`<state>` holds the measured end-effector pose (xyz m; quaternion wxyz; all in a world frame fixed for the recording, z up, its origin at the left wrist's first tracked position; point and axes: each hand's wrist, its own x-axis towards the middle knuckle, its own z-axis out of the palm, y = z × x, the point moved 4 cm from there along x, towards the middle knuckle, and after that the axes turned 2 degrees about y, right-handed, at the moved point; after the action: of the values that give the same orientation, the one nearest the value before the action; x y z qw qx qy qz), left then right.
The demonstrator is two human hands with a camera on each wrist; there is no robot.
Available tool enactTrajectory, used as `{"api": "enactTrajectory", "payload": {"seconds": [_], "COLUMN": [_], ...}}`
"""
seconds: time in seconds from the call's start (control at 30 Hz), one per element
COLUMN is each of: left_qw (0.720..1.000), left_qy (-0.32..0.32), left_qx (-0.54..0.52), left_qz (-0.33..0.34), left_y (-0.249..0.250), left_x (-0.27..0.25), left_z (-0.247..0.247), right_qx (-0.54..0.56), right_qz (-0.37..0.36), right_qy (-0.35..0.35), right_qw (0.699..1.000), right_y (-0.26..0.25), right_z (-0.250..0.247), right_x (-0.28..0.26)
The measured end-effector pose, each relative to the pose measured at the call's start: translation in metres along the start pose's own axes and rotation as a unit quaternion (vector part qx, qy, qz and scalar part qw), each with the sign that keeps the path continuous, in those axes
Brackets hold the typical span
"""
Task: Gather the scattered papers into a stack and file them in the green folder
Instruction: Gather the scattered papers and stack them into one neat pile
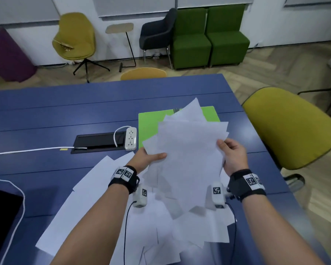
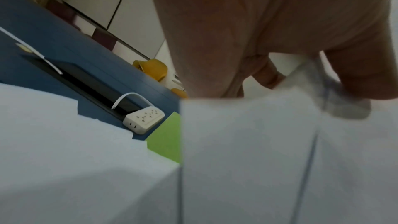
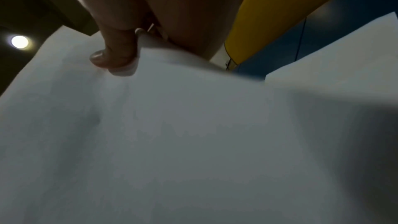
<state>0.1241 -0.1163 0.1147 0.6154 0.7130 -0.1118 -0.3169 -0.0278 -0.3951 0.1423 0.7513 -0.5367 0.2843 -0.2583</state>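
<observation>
Both hands up over the blue desk (image 1: pixel 65 115), gripping a fanned, uneven sheaf of white papers (image 1: pixel 189 155): left hand (image 1: pixel 145 157) thumb across its left edge, right hand (image 1: pixel 234 155) fingers curled round its right edge. More flat loose sheets (image 1: pixel 96 197) lie below the sheaf; glossy green folder (image 1: pixel 151 123) flat behind it, white plastic power strip (image 1: pixel 130 138) just left of the folder.

White wall (image 1: pixel 122 8), herringbone wood floor (image 1: pixel 275 73), blue table (image 1: pixel 46 115), mustard chairs (image 1: pixel 289 129), green armchairs (image 1: pixel 208 41).
</observation>
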Motion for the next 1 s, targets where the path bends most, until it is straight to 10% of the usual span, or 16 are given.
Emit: {"api": "enactTrajectory", "payload": {"seconds": [0.77,1.0], "left_qw": [0.988,0.985], "left_qy": [0.143,0.163], "left_qx": [0.004,-0.014], "left_qz": [0.064,0.046], "left_y": [0.007,-0.004], "left_x": [-0.005,0.001], "left_z": [-0.004,-0.006], "right_qx": [-0.175,-0.205], "right_qz": [-0.045,0.072], "right_qy": [-0.092,-0.157], "right_qw": [0.979,0.963], "right_y": [0.005,0.010], "right_z": [0.010,0.002], "right_x": [-0.003,-0.015]}}
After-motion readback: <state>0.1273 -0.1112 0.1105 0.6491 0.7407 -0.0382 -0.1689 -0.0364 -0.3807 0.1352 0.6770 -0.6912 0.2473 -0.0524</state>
